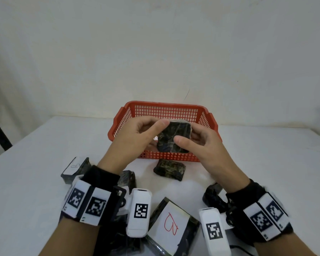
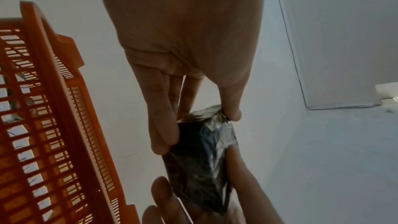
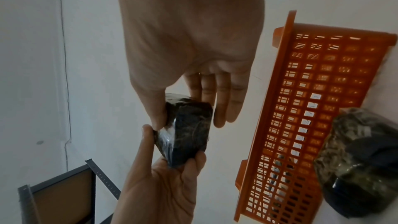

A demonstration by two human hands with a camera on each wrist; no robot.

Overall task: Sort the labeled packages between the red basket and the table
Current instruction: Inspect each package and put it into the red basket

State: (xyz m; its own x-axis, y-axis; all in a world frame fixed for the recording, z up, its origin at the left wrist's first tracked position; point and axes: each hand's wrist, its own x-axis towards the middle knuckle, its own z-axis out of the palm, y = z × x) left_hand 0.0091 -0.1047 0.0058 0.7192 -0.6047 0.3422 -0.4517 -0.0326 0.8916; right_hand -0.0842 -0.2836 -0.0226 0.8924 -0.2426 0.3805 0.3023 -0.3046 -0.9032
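I see both hands gripping one dark wrapped package (image 1: 174,137) above the red basket (image 1: 166,108): left hand (image 1: 137,137) and right hand (image 1: 205,145) pinch opposite edges between thumb and fingers. Other packages lie near my wrists, one labelled B (image 1: 171,225) and another (image 1: 169,169) just before the basket's front wall. Bare table (image 1: 266,163) flanks the basket; what it holds I cannot tell.

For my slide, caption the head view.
Both hands hold a dark wrapped package over the red basket.

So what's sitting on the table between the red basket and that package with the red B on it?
In the head view, one dark wrapped package lies just before the red basket; then bare table to the B package.
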